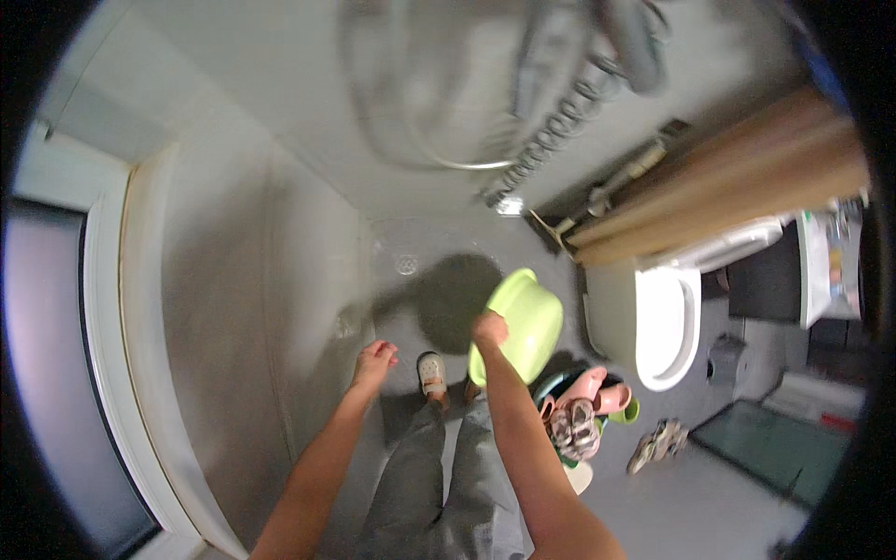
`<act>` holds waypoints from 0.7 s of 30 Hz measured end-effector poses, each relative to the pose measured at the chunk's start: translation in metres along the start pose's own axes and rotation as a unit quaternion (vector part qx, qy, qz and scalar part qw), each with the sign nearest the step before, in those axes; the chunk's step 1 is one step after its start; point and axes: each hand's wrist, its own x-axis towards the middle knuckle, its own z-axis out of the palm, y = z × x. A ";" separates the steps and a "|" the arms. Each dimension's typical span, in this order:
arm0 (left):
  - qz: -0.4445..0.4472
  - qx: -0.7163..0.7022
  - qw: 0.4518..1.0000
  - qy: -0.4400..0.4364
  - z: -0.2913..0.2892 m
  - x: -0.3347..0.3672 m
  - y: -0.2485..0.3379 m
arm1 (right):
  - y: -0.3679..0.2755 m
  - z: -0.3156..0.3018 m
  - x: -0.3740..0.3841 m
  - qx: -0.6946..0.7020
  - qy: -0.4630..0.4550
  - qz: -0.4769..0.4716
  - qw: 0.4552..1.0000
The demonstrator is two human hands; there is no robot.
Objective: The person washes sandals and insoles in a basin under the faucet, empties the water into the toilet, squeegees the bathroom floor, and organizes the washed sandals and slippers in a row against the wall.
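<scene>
A light green plastic basin (536,322) hangs tilted on its side in front of my right leg. My right hand (489,328) is closed on its rim, the fingers partly hidden by the basin. My left hand (375,360) is held out in the air to the left, near the wall; its fingers are loosely bent and slightly apart, with nothing visible in them. Beside the basin, low on the right, a dark tub (551,385) holds pink slippers or boots (586,383) and a patterned shoe (574,427).
At the right stands a white toilet (667,331) with its lid raised, below a tan curtain (737,177). A squeegee (553,231) leans in the far corner near a floor drain (406,264). A coiled hose (560,121) hangs on the wall. Shoes (658,443) lie right of the tub.
</scene>
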 end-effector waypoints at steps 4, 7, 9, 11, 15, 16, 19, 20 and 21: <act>-0.019 0.052 0.998 -0.039 0.023 -0.006 0.029 | -0.023 -0.016 -0.012 0.131 0.044 -0.079 0.987; -0.012 0.098 0.993 -0.063 0.038 -0.008 0.037 | -0.007 -0.034 -0.027 0.207 0.096 -0.061 0.972; -0.013 0.123 0.988 -0.091 0.059 -0.010 0.046 | 0.014 -0.045 -0.035 0.236 0.103 -0.038 0.966; 0.006 0.158 0.979 -0.131 0.077 -0.004 0.048 | 0.038 -0.049 -0.046 0.262 0.113 -0.014 0.958; 0.019 0.249 0.953 -0.172 0.123 -0.007 0.059 | 0.088 -0.048 -0.073 0.247 0.115 0.020 0.962; 0.034 0.247 0.948 -0.197 0.133 -0.004 0.060 | 0.098 -0.051 -0.078 0.250 0.107 0.022 0.962; 0.066 0.286 0.924 -0.246 0.165 -0.006 0.061 | 0.154 -0.056 -0.093 0.276 0.125 0.088 0.949; 0.083 0.315 0.911 -0.254 0.179 -0.007 0.061 | 0.174 -0.056 -0.099 0.292 0.127 0.103 0.942; 0.087 0.323 0.903 -0.269 0.195 -0.011 0.062 | 0.195 -0.059 -0.102 0.298 0.135 0.119 0.937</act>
